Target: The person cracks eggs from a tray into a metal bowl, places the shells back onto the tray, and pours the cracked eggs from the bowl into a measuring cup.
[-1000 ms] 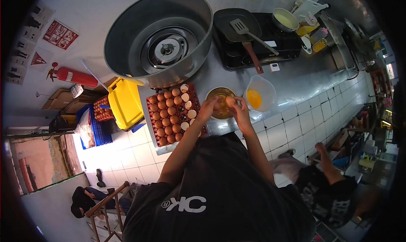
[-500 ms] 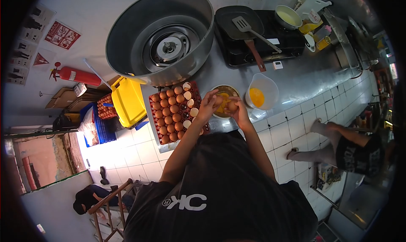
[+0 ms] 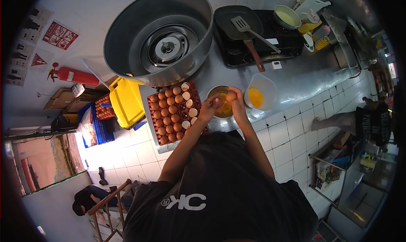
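My left hand (image 3: 208, 108) is closed on a brown eggshell piece (image 3: 218, 101), partly hidden by the fingers. Facing it, my right hand (image 3: 238, 102) grips another brown eggshell piece (image 3: 231, 97). Both hands are above a round metal bowl (image 3: 224, 114) with yellow egg in it. Just right of the bowl stands a translucent plastic jug (image 3: 267, 91) holding orange-yellow egg yolk (image 3: 255, 97). On the left, a red egg tray (image 3: 195, 91) carries several whole brown eggs (image 3: 170, 101) and, along its right side, several empty shells (image 3: 193, 112).
A large grey metal drum (image 3: 122, 47) stands at the back of the steel counter (image 3: 296, 77). Beside it, a pan (image 3: 228, 22) and a slotted spatula (image 3: 253, 30) lie on a black stove (image 3: 287, 47). Other people are at the lower left (image 3: 89, 197) and right (image 3: 372, 119).
My right hand has risen slightly, and the shell in it is now higher over the bowl. The person on the right has moved farther off.
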A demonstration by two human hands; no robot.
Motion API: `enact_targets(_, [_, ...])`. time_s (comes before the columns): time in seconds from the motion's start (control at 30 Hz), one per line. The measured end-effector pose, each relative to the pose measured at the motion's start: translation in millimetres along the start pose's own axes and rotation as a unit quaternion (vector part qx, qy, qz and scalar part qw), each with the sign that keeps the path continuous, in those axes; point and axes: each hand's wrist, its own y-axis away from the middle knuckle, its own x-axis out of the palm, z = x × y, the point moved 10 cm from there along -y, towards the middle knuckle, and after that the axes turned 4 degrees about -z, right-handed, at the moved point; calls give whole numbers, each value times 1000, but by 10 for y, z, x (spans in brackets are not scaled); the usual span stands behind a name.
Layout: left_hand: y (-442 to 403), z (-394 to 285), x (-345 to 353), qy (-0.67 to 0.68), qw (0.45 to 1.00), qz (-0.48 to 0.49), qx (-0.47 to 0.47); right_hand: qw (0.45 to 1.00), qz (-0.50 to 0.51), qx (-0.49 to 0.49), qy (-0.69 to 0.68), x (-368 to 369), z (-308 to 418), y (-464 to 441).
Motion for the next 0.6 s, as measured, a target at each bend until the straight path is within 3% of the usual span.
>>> enact_targets(0.03, [17, -4, 37, 38, 999, 8, -8, 996, -6, -70, 60, 74, 217, 1])
enact_targets(0.07, [27, -14, 76, 75, 997, 16, -15, 996, -7, -71, 61, 125, 319, 11])
enact_targets(0.13, [18, -23, 88, 95, 995, 21, -15, 950, -15, -166, 266, 253, 610, 63])
enact_targets(0.17, [9, -39, 89, 114, 993, 24, -14, 949, -14, -167, 266, 260, 604, 74])
enact_targets(0.23, [-35, 9, 64, 141, 989, 27, -13, 892, -4, -256, 373, 357, 658, 191])
enact_targets(0.33, [-66, 82, 52, 167, 985, 39, -20, 880, 81, -237, 405, 482, 428, 228])
enact_targets(0.47, [-27, 137, 31, 142, 989, 25, -39, 885, 3, -222, 409, 318, 427, 208])
enact_targets(0.57, [0, 1, 45, 132, 991, 26, -6, 930, -85, -204, 294, -163, 84, 62])
enact_targets(0.6, [-4, -14, 53, 131, 991, 28, -6, 977, -78, -101, 168, -401, -355, -55])
